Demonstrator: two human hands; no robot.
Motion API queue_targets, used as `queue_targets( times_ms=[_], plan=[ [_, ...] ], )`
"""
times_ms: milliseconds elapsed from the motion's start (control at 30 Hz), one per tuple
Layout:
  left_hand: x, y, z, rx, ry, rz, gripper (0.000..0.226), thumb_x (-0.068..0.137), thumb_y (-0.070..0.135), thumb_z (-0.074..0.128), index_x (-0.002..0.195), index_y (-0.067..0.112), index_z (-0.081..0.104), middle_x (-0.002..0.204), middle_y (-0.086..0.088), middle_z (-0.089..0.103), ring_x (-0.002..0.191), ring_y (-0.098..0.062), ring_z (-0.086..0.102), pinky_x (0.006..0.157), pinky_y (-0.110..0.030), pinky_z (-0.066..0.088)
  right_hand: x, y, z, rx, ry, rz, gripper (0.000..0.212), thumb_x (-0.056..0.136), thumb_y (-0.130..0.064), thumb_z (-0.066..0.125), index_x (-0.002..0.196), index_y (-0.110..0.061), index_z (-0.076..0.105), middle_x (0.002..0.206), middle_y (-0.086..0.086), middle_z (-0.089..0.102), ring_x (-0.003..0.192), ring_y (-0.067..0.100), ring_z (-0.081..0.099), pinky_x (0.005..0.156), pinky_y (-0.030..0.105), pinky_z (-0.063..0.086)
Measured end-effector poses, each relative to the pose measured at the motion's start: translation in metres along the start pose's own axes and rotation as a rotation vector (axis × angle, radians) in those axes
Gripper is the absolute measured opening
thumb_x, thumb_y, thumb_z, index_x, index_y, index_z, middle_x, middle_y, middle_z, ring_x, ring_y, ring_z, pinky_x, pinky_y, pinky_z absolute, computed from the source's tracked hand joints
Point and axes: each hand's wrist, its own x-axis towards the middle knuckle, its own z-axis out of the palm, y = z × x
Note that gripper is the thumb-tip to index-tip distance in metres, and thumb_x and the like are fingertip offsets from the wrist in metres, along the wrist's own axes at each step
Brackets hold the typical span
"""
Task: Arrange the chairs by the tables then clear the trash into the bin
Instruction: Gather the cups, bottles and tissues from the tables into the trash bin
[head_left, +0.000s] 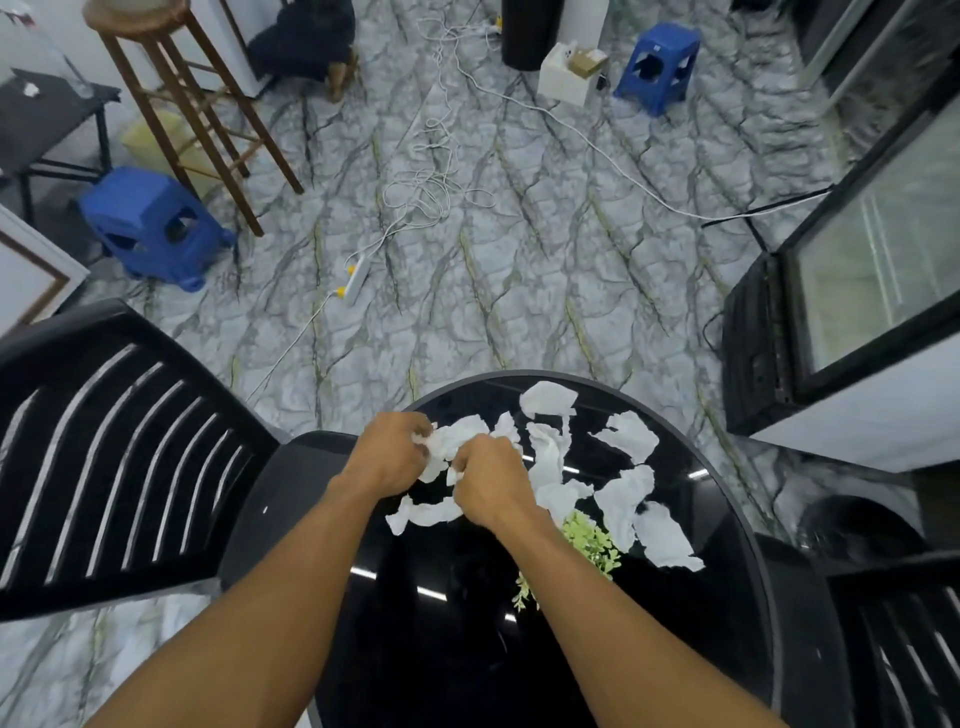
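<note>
**A:** What's nearest?

**B:** Two bare forearms reach over a round black desk (467, 623). The left hand (387, 457) has its fingers (415, 423) curled round a crumpled paper wad (441, 441). The right hand (488, 483) is just beside it, fingers also curled, pinching a small scrap (456, 475) at the wad's edge.

**A:** And the other trash?

**B:** Torn paper pieces (628, 434) lie scattered over the desk's far half. A green sprig (592, 540) lies among them, by the right wrist.

**A:** The chairs?

**B:** A black slatted chair (119, 457) stands against the desk on the left. A second chair (904, 639) is at the right edge.

**A:** Farther out?

**B:** On the marbled floor (545, 270) there's a white power strip (357, 278) with tangled cable. A blue stool (150, 228) sits to the left with a tall wooden stool (197, 104) behind it, and another blue stool (660, 62) is far off.
</note>
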Motion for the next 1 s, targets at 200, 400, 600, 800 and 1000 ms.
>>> queue_targets(
  times_ms=[200,400,600,800,1000],
  plan=[
    [0.0,0.038,-0.004,-0.147,0.08,0.057,0.03,0.083,0.005,0.062,0.107,0.02,0.072,0.103,0.005,0.067,0.099,-0.013,0.059,0.08,-0.019,0.043,0.01,0.039,-0.058,0.153,0.151,0.028,0.031,0.08,0.001,0.064,0.105,-0.014,0.076,0.11,0.007,0.069,0.105,0.02,0.061,0.081,0.022,0.049],
    [-0.007,0.07,0.022,-0.133,0.092,0.125,0.035,0.081,0.0,0.055,0.106,0.02,0.07,0.109,0.003,0.066,0.103,-0.016,0.059,0.088,-0.028,0.048,0.007,0.098,-0.086,0.286,0.256,0.107,0.027,0.082,-0.004,0.065,0.097,-0.025,0.072,0.1,0.006,0.065,0.086,0.004,0.053,0.05,0.005,0.041],
    [-0.004,0.081,0.07,0.147,-0.129,0.194,0.062,0.088,0.004,0.058,0.145,0.026,0.047,0.15,0.002,0.042,0.135,-0.024,0.043,0.11,-0.038,0.039,-0.005,0.151,-0.074,0.287,0.301,0.089,0.018,0.082,-0.004,0.07,0.094,-0.015,0.078,0.104,0.001,0.072,0.092,0.015,0.067,0.076,0.022,0.051],
    [-0.007,0.075,0.088,0.184,-0.098,0.143,0.041,0.071,-0.002,0.054,0.102,0.018,0.074,0.099,0.0,0.066,0.1,-0.025,0.06,0.079,-0.032,0.049,0.015,0.163,-0.049,0.079,0.097,-0.052,0.024,0.084,-0.004,0.067,0.101,-0.015,0.078,0.146,0.002,0.051,0.135,0.022,0.046,0.101,0.028,0.041],
    [-0.004,0.098,0.05,0.109,0.099,0.251,0.039,0.076,0.005,0.062,0.112,0.017,0.07,0.096,0.003,0.061,0.107,-0.019,0.048,0.084,-0.031,0.04,0.026,0.164,-0.035,-0.039,-0.021,-0.16,0.02,0.085,-0.006,0.069,0.103,-0.012,0.076,0.131,0.002,0.064,0.117,0.025,0.059,0.091,0.031,0.048]
  ],
)
